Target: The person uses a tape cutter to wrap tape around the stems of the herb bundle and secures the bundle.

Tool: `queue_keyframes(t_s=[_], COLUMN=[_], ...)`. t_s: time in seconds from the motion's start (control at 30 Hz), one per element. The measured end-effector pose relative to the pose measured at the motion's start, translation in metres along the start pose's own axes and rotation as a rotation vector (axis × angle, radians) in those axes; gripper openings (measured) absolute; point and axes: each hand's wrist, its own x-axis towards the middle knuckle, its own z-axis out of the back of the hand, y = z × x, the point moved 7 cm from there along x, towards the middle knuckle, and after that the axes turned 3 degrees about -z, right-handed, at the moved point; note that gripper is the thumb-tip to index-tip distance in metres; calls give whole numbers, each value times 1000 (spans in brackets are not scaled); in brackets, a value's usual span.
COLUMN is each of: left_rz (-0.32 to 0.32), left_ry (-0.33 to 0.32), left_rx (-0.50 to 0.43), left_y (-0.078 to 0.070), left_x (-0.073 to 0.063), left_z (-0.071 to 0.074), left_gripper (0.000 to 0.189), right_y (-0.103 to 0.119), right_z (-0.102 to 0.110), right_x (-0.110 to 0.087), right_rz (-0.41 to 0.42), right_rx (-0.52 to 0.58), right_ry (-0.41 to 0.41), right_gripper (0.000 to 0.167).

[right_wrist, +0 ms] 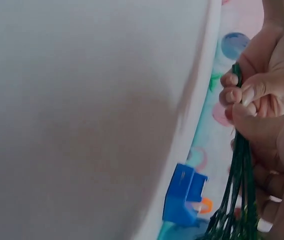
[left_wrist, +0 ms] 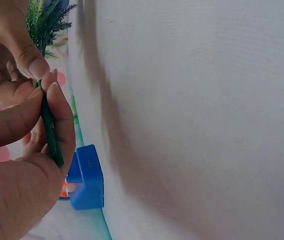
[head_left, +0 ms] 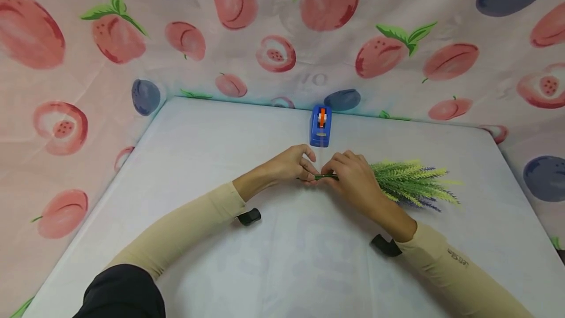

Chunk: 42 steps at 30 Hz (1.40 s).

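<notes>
A bunch of artificial lavender (head_left: 412,183) with green, yellow and purple sprigs lies sideways, its heads to the right. My left hand (head_left: 291,163) pinches the gathered green stems (left_wrist: 49,127) near their cut ends, between thumb and fingers. Right beside it, my right hand (head_left: 355,178) grips the same stems, thumb close to the left fingertips. In the right wrist view the stems (right_wrist: 239,170) fan out below the right thumb. A thin clear strip of tape (head_left: 321,157) stretches from the blue tape dispenser (head_left: 320,134) toward the stems between both hands; its end is hidden by the fingers.
The dispenser, with an orange hub, stands near the back edge of the white-covered table (head_left: 198,134). A fruit-printed curtain (head_left: 273,13) hangs behind and at the sides. Black wrist mounts (head_left: 249,216) sit at both beige sleeves.
</notes>
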Motion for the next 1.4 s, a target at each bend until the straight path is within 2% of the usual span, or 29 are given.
queue_keyframes(t_s=[0.27,0.37,0.5,0.6,0.77,0.93,1.0,1.07,1.23,1.4], left_rz=[-1,2,21,30,29,-99,-171,-215,-261,-286], left_ry=[4,-3,11,39,60,65,68,67,77,79], left_rx=[-2,2,-8,-31,-18,107,206,292,446,490], left_y=[-2,-3,-1,0,2,1,-3,-6,-10,-13], left_x=[1,0,0,0,1,0,-2,-5,-8,-7], left_z=[-3,-1,0,1,2,3,3,3,5,8], left_gripper=[46,46,45,46,46,31,22,18,18,21], right_y=[-7,-6,-3,-4,-9,-13,-13,-13,-13,-13], right_z=[2,2,0,2,2,1,1,2,5,4], right_x=[2,4,2,-3,-9,-10,-9,-8,-5,-1], right_rz=[-151,-133,-82,-55,-38,-43,-48,-55,-54,-33], right_rx=[174,123,10,-48,-66,-70,-72,-66,-35,-49], right_ry=[46,59,78,57,0,-8,0,9,20,29], right_gripper=[4,5,20,27,21,16,14,13,11,13])
